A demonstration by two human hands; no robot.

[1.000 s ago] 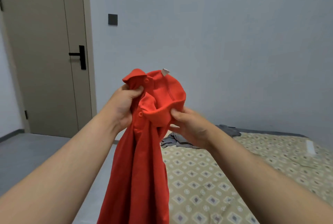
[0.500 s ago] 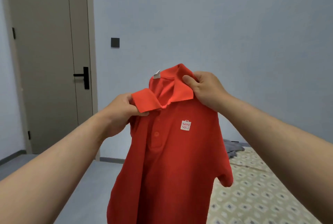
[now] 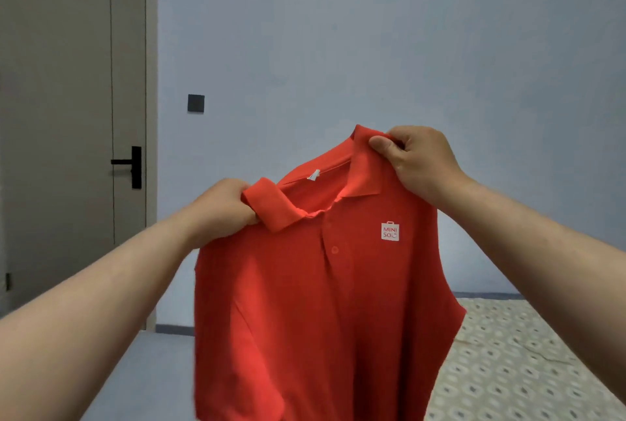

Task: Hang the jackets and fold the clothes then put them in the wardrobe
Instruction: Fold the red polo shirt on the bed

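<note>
A red polo shirt (image 3: 305, 302) with a small white chest logo hangs in the air in front of me, its front facing me. My left hand (image 3: 225, 209) grips the shirt at the left shoulder beside the collar. My right hand (image 3: 418, 158) pinches the right shoulder by the collar, held higher than the left. The shirt's hem runs out of the bottom of the view. No wardrobe or hanger is in sight.
A bed with a patterned cover (image 3: 528, 363) lies at the lower right. A closed door (image 3: 67, 132) with a black handle (image 3: 133, 166) stands at the left. A dark wall switch (image 3: 195, 103) sits on the pale wall. Grey floor (image 3: 145, 380) shows at the lower left.
The bunched shirt has been spread out by its shoulders. My right hand moved up and to the right, my left stayed lower. The view tilted up, hiding the grey clothes on the bed.
</note>
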